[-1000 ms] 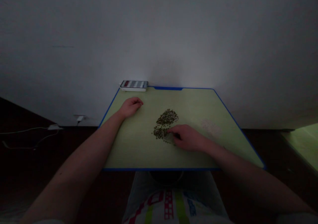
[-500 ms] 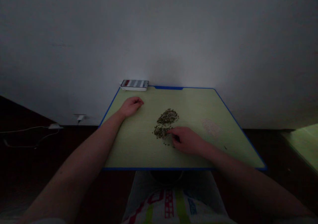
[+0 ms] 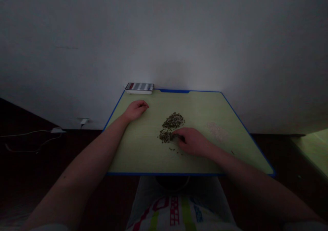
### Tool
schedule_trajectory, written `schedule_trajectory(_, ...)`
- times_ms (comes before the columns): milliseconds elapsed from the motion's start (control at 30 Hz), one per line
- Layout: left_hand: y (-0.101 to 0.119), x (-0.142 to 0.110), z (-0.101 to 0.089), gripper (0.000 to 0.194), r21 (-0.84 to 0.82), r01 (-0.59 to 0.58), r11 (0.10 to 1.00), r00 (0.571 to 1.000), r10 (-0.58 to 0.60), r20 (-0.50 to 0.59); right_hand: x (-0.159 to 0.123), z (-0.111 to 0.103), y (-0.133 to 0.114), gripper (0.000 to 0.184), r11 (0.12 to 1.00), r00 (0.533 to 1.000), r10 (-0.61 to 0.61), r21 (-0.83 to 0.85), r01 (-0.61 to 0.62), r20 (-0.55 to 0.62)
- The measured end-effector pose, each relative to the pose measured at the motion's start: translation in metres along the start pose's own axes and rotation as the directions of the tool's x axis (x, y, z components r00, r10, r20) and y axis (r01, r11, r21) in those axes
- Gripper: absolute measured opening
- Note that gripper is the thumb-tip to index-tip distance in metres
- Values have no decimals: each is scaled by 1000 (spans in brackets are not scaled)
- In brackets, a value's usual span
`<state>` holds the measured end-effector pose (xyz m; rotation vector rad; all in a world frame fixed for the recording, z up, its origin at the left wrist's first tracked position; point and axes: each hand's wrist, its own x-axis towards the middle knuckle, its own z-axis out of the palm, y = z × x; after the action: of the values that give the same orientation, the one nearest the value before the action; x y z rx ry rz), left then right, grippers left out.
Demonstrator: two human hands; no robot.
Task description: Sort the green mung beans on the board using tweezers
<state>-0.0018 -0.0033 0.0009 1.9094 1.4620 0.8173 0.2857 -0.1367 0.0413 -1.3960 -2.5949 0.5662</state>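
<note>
On the light green tabletop lies a pile of small dark beans or seeds [image 3: 173, 120], with a smaller cluster of the same kind [image 3: 166, 136] just nearer to me. My right hand [image 3: 192, 141] is at the right side of this nearer cluster, thumb and fingers drawn together. What sits between those fingertips is too small and dark to make out. My left hand [image 3: 135, 110] rests on the table to the left of the piles, its fingers curled and closed; whatever is inside them is hidden. A few stray dark seeds [image 3: 174, 149] lie below the cluster.
The small table [image 3: 138, 156] has a blue rim and stands against a grey wall. A phone [image 3: 139, 86] lies on a white box at the back left corner. Pale grains [image 3: 217, 131] are spread to the right. A white cable and plug [image 3: 83, 121] are at the left.
My right hand has shifted slightly up and away from me, uncovering a few stray seeds below it. My left hand stays where it was.
</note>
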Motion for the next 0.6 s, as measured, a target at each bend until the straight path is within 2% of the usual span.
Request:
schedule_trajectory(400, 5, -3, -1, 24, 8, 21, 1000, 1000, -21, -8, 6, 1, -4, 35, 996, 996, -86, -11, 86, 25)
schedule_trajectory(600, -2, 0, 1, 24, -6, 12, 1000, 1000, -12, 2, 1, 0, -5, 37, 998, 998, -65, -5, 65, 28)
